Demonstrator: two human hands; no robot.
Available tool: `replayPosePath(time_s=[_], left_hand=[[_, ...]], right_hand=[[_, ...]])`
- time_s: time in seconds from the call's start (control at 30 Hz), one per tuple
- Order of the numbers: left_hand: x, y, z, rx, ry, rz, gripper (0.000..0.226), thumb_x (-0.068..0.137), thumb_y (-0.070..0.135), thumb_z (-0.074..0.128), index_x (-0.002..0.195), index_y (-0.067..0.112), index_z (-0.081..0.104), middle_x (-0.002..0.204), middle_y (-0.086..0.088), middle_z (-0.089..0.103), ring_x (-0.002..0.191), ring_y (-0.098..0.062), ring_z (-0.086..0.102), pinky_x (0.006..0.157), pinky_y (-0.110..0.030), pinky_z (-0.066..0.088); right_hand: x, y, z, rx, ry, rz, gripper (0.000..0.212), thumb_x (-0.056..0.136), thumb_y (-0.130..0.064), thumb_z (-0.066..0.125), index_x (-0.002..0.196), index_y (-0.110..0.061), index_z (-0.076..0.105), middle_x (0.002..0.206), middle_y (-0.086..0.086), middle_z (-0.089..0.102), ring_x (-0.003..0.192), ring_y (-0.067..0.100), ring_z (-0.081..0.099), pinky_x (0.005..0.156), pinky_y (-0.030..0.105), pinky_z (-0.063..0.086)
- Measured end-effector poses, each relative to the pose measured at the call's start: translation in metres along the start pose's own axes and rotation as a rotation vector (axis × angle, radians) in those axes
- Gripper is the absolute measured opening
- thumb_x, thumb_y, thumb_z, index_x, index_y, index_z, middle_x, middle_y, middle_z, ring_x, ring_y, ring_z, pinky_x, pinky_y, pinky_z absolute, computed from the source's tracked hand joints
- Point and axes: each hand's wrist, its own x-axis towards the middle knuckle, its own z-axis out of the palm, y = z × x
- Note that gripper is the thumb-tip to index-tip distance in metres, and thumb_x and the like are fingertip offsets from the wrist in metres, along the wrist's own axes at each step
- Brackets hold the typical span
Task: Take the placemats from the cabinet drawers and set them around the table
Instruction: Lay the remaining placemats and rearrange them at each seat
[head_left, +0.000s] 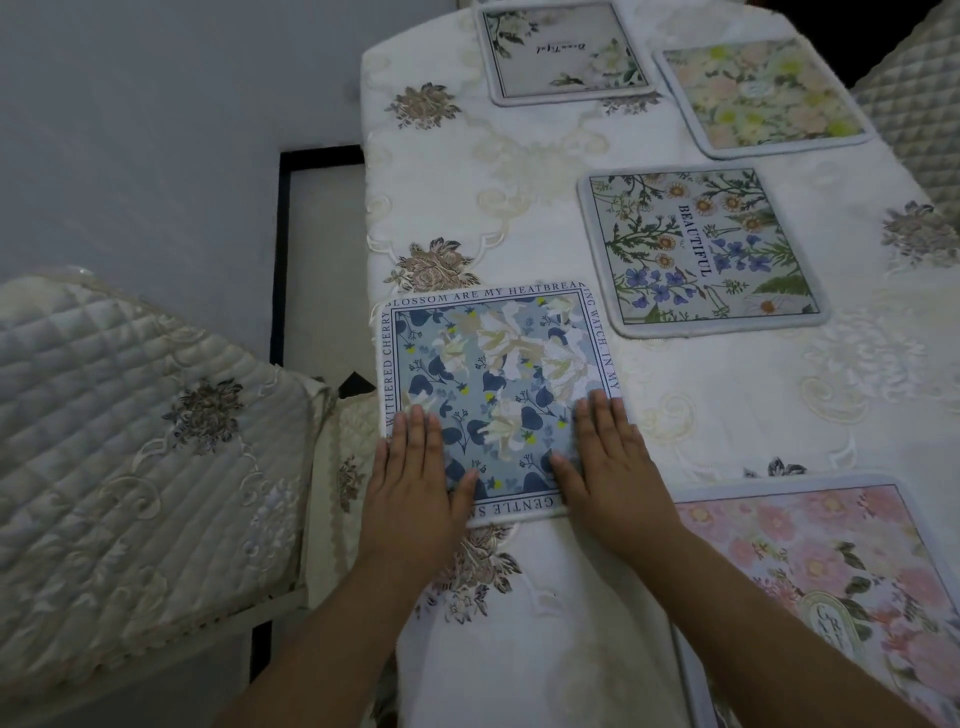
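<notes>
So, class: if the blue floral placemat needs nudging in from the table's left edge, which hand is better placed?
Probably the left hand: it lies flat on the blue placemat beside the table edge, where the mat slightly overhangs. The right hand rests on the mat's inner side.

Quilted chair cushion left of table; second quilted chair far right; grey floor

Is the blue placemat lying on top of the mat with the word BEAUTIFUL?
No, the blue placemat lies apart from the BEAUTIFUL mat, with bare tablecloth between them.
</notes>
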Motion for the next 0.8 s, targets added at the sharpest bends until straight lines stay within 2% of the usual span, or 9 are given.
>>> replayPosePath(time_s=[0.17, 0.3, 0.43, 0.57, 0.67, 0.8], left_hand=[[0.062, 0.012, -0.024, -0.058, 0.065, 0.0, 0.076, 0.101, 0.058, 0.005, 0.159, 0.013, -0.012, 0.168, -0.006, -0.017, 0.153, -0.02, -0.021, 0.123, -0.037, -0.013], [0.114, 0.026, -0.037, -0.083, 0.059, 0.033, 0.073, 0.104, 0.053, 0.013, 0.16, 0.011, -0.007, 0.169, -0.007, -0.012, 0.155, -0.021, -0.014, 0.125, -0.039, -0.008], [0.154, 0.027, -0.041, -0.098, 0.022, 0.009, 0.072, 0.106, 0.051, 0.018, 0.161, 0.009, -0.005, 0.169, -0.008, -0.011, 0.155, -0.023, -0.013, 0.125, -0.041, -0.006], [0.164, 0.007, -0.033, -0.021, 0.035, -0.02, 0.08, 0.103, 0.061, 0.013, 0.16, 0.009, -0.01, 0.168, -0.008, -0.015, 0.154, -0.023, -0.017, 0.125, -0.041, -0.007], [0.163, -0.011, -0.03, -0.025, 0.074, -0.075, 0.088, 0.098, 0.07, 0.01, 0.159, 0.01, -0.012, 0.168, -0.007, -0.015, 0.154, -0.02, -0.016, 0.125, -0.04, -0.006], [0.159, -0.017, -0.032, -0.077, 0.082, -0.108, 0.092, 0.097, 0.073, 0.013, 0.159, 0.01, -0.014, 0.168, -0.007, -0.015, 0.155, -0.019, -0.014, 0.126, -0.042, -0.002]], right_hand=[[0.058, -0.023, -0.025, 0.129, 0.038, -0.085, 0.076, 0.102, -0.058, 0.019, 0.161, -0.014, -0.004, 0.167, 0.002, -0.012, 0.151, 0.012, -0.018, 0.117, 0.023, -0.013], [0.118, -0.042, -0.035, 0.183, 0.067, -0.079, 0.072, 0.106, -0.051, 0.024, 0.161, -0.009, 0.003, 0.169, 0.008, -0.003, 0.154, 0.019, -0.007, 0.123, 0.032, -0.005], [0.16, -0.043, -0.035, 0.124, 0.031, -0.054, 0.072, 0.106, -0.051, 0.023, 0.161, -0.008, 0.002, 0.169, 0.009, -0.003, 0.155, 0.021, -0.008, 0.123, 0.035, -0.004], [0.168, -0.025, -0.028, -0.021, 0.08, -0.085, 0.072, 0.105, -0.053, 0.021, 0.161, -0.012, 0.001, 0.169, 0.006, -0.004, 0.155, 0.019, -0.007, 0.125, 0.035, -0.003], [0.169, -0.005, -0.031, -0.021, 0.13, -0.016, 0.072, 0.105, -0.054, 0.02, 0.161, -0.013, 0.002, 0.169, 0.004, -0.003, 0.155, 0.016, -0.005, 0.124, 0.033, -0.003], [0.169, 0.0, -0.035, -0.026, 0.101, 0.002, 0.072, 0.105, -0.053, 0.021, 0.161, -0.013, 0.001, 0.169, 0.004, -0.004, 0.155, 0.016, -0.005, 0.124, 0.032, -0.003]])
